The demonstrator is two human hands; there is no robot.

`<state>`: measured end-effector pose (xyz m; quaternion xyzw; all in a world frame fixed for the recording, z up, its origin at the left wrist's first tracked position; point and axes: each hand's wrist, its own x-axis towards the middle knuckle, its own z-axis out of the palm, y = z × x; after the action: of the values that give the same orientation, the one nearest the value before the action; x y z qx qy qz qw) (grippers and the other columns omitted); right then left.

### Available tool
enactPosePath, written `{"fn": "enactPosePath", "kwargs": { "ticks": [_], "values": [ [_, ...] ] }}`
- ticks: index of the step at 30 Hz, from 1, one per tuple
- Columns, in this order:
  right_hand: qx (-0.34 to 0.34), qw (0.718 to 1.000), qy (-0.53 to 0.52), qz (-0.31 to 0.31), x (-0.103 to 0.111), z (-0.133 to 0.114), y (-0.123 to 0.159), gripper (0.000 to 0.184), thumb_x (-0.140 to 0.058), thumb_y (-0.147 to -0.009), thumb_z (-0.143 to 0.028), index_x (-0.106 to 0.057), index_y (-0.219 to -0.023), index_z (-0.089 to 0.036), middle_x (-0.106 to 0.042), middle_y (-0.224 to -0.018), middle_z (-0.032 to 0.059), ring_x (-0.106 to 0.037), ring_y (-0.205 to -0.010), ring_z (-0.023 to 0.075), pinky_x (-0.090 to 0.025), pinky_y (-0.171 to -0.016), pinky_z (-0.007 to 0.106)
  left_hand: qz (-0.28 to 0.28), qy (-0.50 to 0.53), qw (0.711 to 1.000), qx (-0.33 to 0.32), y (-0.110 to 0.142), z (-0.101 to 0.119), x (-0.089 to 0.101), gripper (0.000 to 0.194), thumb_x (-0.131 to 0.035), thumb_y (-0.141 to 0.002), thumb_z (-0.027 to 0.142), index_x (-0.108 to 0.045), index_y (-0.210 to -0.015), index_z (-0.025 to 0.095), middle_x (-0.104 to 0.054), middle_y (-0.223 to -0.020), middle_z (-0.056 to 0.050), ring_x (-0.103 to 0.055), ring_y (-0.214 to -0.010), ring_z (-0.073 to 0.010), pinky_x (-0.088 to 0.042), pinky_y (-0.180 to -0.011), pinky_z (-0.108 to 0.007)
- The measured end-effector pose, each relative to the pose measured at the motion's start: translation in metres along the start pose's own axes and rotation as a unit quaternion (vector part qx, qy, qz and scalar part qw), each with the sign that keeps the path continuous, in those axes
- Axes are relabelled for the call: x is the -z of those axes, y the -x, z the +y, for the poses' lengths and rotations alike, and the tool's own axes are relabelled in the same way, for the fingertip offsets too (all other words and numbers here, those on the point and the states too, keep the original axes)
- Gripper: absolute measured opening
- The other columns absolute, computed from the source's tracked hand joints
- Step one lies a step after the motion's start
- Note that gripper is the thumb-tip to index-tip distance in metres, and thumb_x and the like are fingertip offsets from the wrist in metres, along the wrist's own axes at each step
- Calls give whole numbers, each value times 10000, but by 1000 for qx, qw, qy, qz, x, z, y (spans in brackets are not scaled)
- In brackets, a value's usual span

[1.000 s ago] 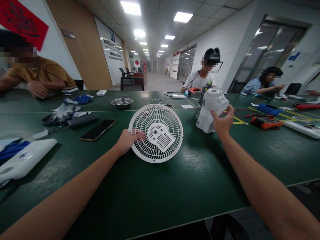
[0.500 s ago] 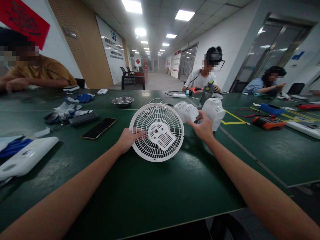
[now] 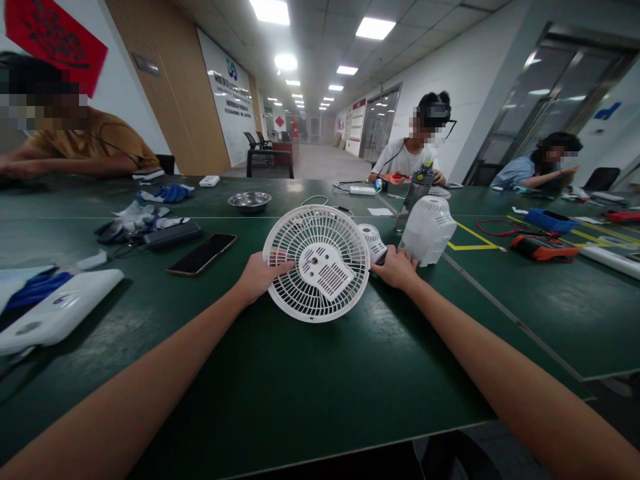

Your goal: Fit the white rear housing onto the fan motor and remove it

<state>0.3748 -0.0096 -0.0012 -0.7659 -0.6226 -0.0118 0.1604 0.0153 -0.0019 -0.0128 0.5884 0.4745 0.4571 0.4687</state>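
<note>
My left hand (image 3: pixel 259 277) is closed on the left edge of a round white fan grille (image 3: pixel 327 270), thumb lying over the bars. The grille is tilted with its slotted centre plate facing me. In my right hand (image 3: pixel 397 268) is a smaller white vented housing (image 3: pixel 373 241), its rounded, slotted end upward and partly hidden behind the grille's right edge. The fingers of that hand are close to the grille's rim; whether they touch it I cannot tell. Just beyond my right hand stands a larger white plastic housing (image 3: pixel 429 230) with vent slots on top.
Left on the green table (image 3: pixel 300 393) lie a phone (image 3: pixel 203 254), a dark case (image 3: pixel 173 235), gloves (image 3: pixel 134 219) and a white device (image 3: pixel 60 310). A metal bowl (image 3: pixel 249 201) is farther back. An orange multimeter (image 3: pixel 545 247) lies right. Three people sit around.
My right hand has moved slightly down and closer to the grille. The small housing in it has turned, and its slotted end now shows. My left hand still holds the grille.
</note>
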Motion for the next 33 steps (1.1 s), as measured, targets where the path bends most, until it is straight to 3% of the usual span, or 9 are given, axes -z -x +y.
{"fn": "enactPosePath", "kwargs": {
  "ticks": [5,8,11,15,18,22,25,29,33],
  "values": [
    [171,960,-190,114,24,-23,18,609,-599,-886,-588,-559,-1340,-184,-584,-1321,179,-545,-1212,358,-422,-1025,529,9,-17,1000,-3,3,4,-1,265,-819,-777,256,-740,-1019,182,-790,-991,-94,-757,-890,-277,-598,-805,-428],
    [133,898,-417,-43,29,-44,36,504,-432,-962,-637,-673,-995,-195,-687,-933,89,-633,-800,221,-522,-703,357,12,-32,999,-6,6,9,-2,244,-822,-778,277,-740,-988,184,-788,-949,-86,-755,-859,-272,-598,-799,-434],
    [45,790,-553,-262,23,-60,54,526,-398,-966,-673,-630,-897,-205,-651,-733,40,-568,-572,153,-416,-469,248,9,-50,999,-17,6,9,-1,222,-810,-795,299,-737,-978,197,-786,-929,-77,-754,-842,-268,-599,-779,-429],
    [-2,653,-634,-416,18,-72,71,439,-421,-984,-589,-629,-981,-202,-706,-818,55,-649,-653,157,-508,-549,261,13,-68,997,-29,5,7,0,189,-800,-801,302,-734,-941,194,-784,-900,-81,-751,-806,-265,-595,-750,-418],
    [-22,600,-677,-425,20,-76,75,369,-423,-987,-510,-632,-1003,-207,-735,-888,56,-694,-750,172,-567,-694,319,16,-69,997,-37,7,7,0,197,-806,-788,301,-726,-929,190,-781,-892,-80,-747,-783,-262,-595,-725,-410],
    [-57,583,-718,-377,21,-81,78,333,-442,-968,-496,-625,-1016,-222,-741,-930,45,-708,-851,197,-578,-758,353,18,-62,997,-36,8,7,-2,235,-786,-807,328,-715,-985,190,-775,-898,-77,-738,-769,-251,-595,-694,-395],
    [-57,595,-741,-306,20,-85,80,280,-505,-943,-482,-585,-1088,-256,-728,-986,23,-699,-925,210,-577,-770,366,31,-66,996,-54,5,5,-4,270,-712,-868,405,-713,-1019,181,-762,-902,-78,-722,-769,-237,-585,-672,-368],
    [-4,651,-740,-169,18,-84,80,382,-629,-887,-480,-465,-1204,-344,-687,-983,-29,-683,-884,202,-571,-740,360,75,-7,996,-46,-4,0,-1,498,-514,-942,618,-696,-1022,162,-718,-938,-85,-666,-727,-197,-529,-566,-300],
    [98,750,-650,-79,23,-73,74,519,-642,-885,-479,-362,-1306,-364,-649,-981,-15,-656,-827,201,-557,-736,379,52,96,994,4,-8,-2,6,698,-404,-906,770,-695,-950,138,-699,-858,-91,-645,-684,-190,-502,-556,-284]
  ]
}}
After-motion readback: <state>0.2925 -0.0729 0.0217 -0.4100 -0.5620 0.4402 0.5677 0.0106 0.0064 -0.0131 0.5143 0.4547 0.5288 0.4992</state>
